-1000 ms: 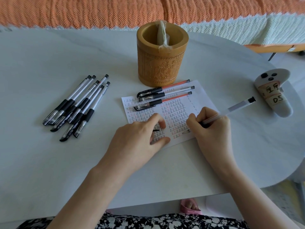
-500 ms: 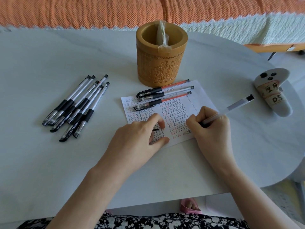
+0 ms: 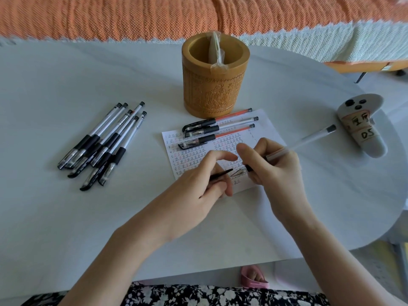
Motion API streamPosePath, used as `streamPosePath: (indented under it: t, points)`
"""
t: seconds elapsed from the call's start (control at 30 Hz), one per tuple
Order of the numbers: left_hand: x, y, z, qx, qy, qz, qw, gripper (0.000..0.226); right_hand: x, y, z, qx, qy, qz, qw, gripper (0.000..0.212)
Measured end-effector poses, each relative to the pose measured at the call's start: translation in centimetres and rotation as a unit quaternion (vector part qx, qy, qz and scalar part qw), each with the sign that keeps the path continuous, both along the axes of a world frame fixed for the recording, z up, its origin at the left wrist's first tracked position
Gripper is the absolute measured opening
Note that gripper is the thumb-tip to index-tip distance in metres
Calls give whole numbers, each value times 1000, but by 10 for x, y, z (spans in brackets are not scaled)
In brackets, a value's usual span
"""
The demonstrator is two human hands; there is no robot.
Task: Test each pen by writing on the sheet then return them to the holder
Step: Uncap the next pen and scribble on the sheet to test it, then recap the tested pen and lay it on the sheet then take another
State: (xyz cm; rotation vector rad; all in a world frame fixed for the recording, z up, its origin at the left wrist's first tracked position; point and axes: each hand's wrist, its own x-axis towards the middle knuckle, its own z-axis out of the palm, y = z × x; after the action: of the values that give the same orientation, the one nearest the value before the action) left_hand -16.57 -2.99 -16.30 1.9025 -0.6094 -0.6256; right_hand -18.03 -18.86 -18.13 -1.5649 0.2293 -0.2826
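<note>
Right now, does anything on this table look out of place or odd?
Mildly: the holder shows only a clear plastic wrapper, no pens, and three pens lie on the sheet itself. Nothing spilled or damaged.

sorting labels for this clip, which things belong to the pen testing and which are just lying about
Job: pen in right hand; pen cap in left hand; sheet; holder; three pens on sheet; pile of pens beside it.
Lying about: white gadget; plastic wrapper in holder; orange blanket; pink slipper.
</note>
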Motion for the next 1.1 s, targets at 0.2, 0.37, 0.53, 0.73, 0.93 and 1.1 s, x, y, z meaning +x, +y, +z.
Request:
streamPosePath:
  t: [0.2,0.37,0.53,0.73,0.93,1.1]
  points:
    - [0,-2,1,-8,-9,9,1000,41,-4,9,8,22,31,80,996,40]
    - [2,-1,-1,-14,-24,12,1000,38,-5,9,16,45,47,150,987,45]
    - [4,1,-2,-29,-22,59,998,24,-4,4,11,49,66,152,985,33]
    - [4,1,0,-41,-30,101,994,23,-3,-2,9,70,31,162,984,12]
    - [6,2,2,-35,-27,151,988,27,-3,-3,14,43,27,139,989,24]
    - [3,-2,0,-39,-59,138,988,22,-4,-4,13,25,25,134,990,25]
